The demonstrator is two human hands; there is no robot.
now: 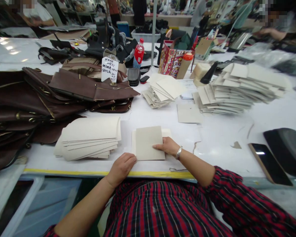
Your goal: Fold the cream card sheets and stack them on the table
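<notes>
A square grey-beige board (149, 144) lies in front of me at the table's front edge, on top of a paler sheet (134, 136) that shows at its left and right. My right hand (169, 146) grips the board's right edge, with a finger lying across its top face and the other fingers partly hidden. At the lower left corner my left hand (124, 164) is closed, its fingertips pinching at the edge. Left of the board rests a stack of large, curved cream sheets (91, 131).
Brown leather bag pieces (71, 85) cover the left side. Smaller board stacks (165, 90) and larger ones (236, 87) stand farther back, near a single square piece (188, 113). A phone (270, 163) lies at right. A red-capped bottle (138, 52) stands behind. People work beyond.
</notes>
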